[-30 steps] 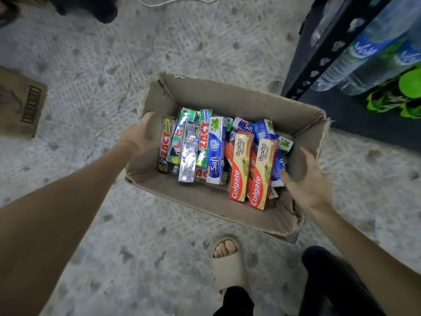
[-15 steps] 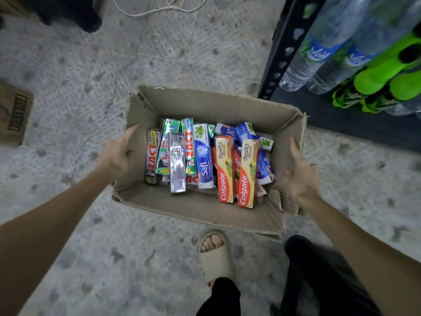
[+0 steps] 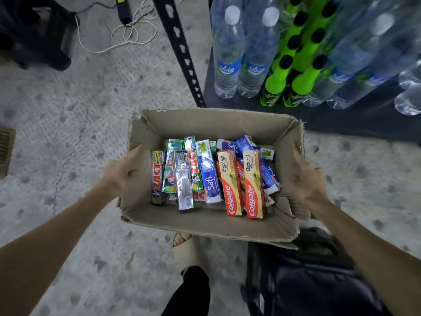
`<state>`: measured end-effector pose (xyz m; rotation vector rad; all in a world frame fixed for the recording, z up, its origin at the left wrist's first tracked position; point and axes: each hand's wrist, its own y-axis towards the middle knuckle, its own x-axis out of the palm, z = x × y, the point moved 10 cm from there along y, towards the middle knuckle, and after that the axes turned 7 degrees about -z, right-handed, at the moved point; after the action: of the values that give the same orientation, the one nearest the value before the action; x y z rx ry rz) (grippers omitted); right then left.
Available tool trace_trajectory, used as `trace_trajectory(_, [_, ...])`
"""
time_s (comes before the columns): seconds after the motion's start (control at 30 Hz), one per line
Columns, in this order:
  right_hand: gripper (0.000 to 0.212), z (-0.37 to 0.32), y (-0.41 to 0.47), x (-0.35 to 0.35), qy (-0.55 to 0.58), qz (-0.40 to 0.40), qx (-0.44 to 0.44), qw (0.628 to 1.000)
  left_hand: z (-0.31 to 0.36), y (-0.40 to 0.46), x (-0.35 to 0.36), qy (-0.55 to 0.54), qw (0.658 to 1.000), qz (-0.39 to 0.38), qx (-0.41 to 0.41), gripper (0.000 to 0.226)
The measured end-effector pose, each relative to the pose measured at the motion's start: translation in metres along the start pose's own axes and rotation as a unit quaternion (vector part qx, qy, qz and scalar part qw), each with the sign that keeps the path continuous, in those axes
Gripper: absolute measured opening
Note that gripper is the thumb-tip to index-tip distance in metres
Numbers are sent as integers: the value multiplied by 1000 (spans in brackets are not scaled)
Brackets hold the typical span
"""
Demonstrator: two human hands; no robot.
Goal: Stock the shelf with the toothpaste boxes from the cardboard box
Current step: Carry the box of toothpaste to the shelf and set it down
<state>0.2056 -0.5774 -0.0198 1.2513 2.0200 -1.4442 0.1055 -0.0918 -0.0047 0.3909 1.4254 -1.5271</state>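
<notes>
Carried by a left hand [image 3: 121, 173] and right hand [image 3: 306, 182] gripping its side walls, the open brown cardboard box [image 3: 205, 226] of colourful toothpaste boxes [image 3: 211, 174] at frame centre has closed on the dark metal shelf [image 3: 330, 119] at upper right, so unloading can soon begin.

Bare forearms [image 3: 57, 242], no sleeves; dark trousers [image 3: 314, 281]; beige open-toed slide sandal [image 3: 189, 252] on one foot.
</notes>
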Motion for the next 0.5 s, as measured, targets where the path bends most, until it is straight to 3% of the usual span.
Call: trace_trajectory(0.5, [93,190,-18,-130,-27,56,86,994,217,36,59,-7,999,-29,27,81])
